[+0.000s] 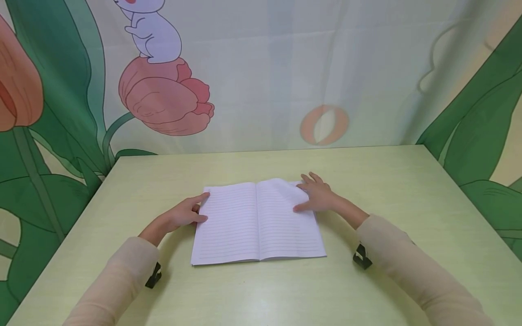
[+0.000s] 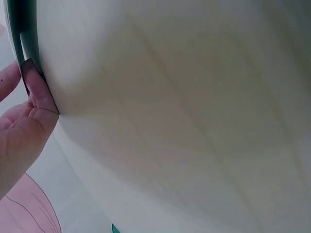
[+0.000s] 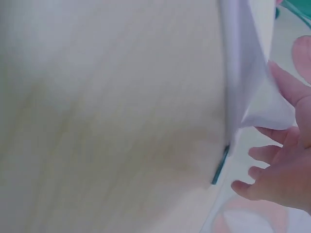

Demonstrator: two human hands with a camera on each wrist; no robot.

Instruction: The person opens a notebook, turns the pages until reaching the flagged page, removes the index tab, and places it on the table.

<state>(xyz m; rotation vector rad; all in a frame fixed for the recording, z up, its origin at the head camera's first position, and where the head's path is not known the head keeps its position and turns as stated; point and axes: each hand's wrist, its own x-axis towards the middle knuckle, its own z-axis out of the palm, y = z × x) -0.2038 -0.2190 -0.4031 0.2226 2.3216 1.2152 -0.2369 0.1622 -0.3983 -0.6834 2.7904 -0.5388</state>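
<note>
An open white paper notebook with ruled pages (image 1: pixel 230 226) lies on the pale yellow-green tabletop (image 1: pixel 261 296), its centre fold pointing away from the person. The left hand (image 1: pixel 183 213) grips the notebook's left edge near the upper corner, thumb and index finger resting on the ruled page; how far its other fingers reach underneath is hard to make out, since the left wrist view shows mostly blurred tabletop. The right hand (image 1: pixel 320 195) pinches the upper right corner of a thin white ruled page (image 3: pixel 274 109) between thumb and index finger, so that this corner curls up from the sheets below; its other fingers spread past the edge. Both arms wear beige long sleeves (image 1: pixel 412 267), with a small black object (image 1: pixel 362 257) under each cuff. Behind the tabletop hangs a pale backdrop (image 1: pixel 265 68) printed with a pink flower (image 1: pixel 163 99), a white animal (image 1: pixel 157 36) and large green leaves (image 1: pixel 53 68).
</note>
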